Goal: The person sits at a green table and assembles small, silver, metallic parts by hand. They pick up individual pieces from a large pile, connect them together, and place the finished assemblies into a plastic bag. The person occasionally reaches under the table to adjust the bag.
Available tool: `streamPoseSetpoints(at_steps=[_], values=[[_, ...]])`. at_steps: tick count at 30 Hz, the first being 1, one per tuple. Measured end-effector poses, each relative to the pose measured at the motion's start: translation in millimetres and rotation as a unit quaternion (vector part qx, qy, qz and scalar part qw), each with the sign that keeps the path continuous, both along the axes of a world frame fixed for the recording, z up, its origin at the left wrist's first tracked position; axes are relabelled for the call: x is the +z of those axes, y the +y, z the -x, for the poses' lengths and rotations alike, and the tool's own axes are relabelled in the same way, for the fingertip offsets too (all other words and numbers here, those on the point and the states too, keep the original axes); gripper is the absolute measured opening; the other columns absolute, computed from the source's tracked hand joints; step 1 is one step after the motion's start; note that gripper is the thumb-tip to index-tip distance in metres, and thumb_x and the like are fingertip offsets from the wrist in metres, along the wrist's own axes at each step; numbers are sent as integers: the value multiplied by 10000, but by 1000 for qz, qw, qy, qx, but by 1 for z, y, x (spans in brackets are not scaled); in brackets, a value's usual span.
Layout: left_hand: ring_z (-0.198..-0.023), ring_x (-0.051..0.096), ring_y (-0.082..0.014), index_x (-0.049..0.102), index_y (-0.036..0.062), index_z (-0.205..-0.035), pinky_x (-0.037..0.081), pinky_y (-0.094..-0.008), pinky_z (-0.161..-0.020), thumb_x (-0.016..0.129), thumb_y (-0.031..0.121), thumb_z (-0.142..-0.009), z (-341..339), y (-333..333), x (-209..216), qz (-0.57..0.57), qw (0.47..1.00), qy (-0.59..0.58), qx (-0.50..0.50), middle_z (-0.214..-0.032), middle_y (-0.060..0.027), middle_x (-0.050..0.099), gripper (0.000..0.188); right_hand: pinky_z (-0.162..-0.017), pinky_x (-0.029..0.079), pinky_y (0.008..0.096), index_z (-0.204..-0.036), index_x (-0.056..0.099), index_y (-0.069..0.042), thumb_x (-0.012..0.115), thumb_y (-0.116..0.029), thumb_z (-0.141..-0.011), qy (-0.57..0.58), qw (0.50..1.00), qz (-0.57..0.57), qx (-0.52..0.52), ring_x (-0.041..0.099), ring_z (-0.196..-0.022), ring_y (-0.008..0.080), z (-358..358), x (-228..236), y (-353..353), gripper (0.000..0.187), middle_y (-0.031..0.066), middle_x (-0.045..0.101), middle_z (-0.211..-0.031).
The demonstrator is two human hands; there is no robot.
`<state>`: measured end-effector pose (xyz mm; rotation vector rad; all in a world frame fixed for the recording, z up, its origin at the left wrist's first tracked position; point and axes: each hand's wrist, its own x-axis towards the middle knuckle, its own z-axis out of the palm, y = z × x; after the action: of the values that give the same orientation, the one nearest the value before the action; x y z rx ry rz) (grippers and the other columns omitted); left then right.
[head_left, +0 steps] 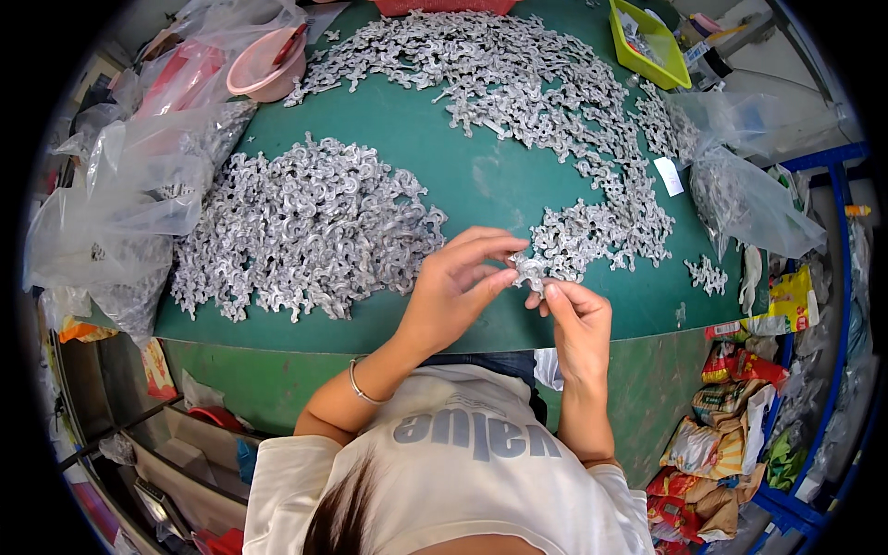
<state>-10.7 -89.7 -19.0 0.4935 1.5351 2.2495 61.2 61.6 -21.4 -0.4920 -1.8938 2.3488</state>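
Between my two hands, just above the near edge of the green table (444, 185), is a small silver-grey cast metal piece (530, 269) with curved arms. The thumb and fingers of my left hand (462, 276) pinch its left side. Against its lower right side, the fingertips of my right hand (575, 314) are closed on it. Right behind the piece lies a small heap of similar metal pieces (601, 231), joined to a wide band of them (499, 65) curving across the far table. A larger, taller pile (305, 227) spreads to the left of my left hand.
A pink bowl (268, 65) stands far left beside clear plastic bags (129, 203). At the far right are a yellow-green basket (652, 46), a white paper slip (668, 176) and a bag of parts (740, 199). A blue rack (837, 277) with colourful packets stands right of the table.
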Motion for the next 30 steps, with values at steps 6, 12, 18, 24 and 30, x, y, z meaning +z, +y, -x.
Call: streamPoseSetpoints(at_steps=[6, 12, 18, 24, 30], values=[[-974, 506, -156, 559, -61, -1039, 448, -271, -825, 542, -88, -774, 0, -2, -2, -62, 997, -28, -25, -1047, -113, 514, 267, -605, 425, 214, -862, 624, 52, 586, -23, -799, 48, 998, 38, -22, 585, -696, 125, -9, 5, -1, 105, 94, 622, -760], [-998, 519, -186, 556, -71, -1035, 445, -294, -860, 524, -109, -769, -5, -4, 8, -75, 995, -53, -35, -1056, -138, 526, 271, -636, 433, 237, -866, 616, 62, 602, 21, -773, 101, 994, 25, -31, 581, -726, 161, -11, 8, -4, 103, 118, 611, -795], [-990, 524, -169, 565, -53, -1028, 443, -294, -863, 540, -71, -786, -6, -7, 10, -73, 996, -14, -52, -1072, -132, 527, 244, -693, 414, 274, -845, 618, 66, 644, 67, -698, 148, 984, -86, -43, 522, -775, 175, -13, 9, -4, 150, 123, 608, -810], [-981, 526, -163, 576, -48, -1006, 456, -280, -840, 545, -74, -779, -12, -4, 16, -71, 996, -43, -10, -1070, -120, 526, 230, -658, 415, 277, -808, 632, 45, 679, 89, -599, 205, 931, -292, -76, 523, -741, 205, -13, 23, -8, 219, 117, 607, -781], [-922, 549, -162, 586, -38, -1006, 494, -259, -748, 583, -81, -745, -13, -6, 22, 4, 999, 39, 11, -1039, -129, 540, 265, -608, 416, 289, -785, 635, 31, 693, 80, -571, 263, 858, -431, -92, 523, -675, 218, -14, 33, -9, 227, 107, 604, -759]])
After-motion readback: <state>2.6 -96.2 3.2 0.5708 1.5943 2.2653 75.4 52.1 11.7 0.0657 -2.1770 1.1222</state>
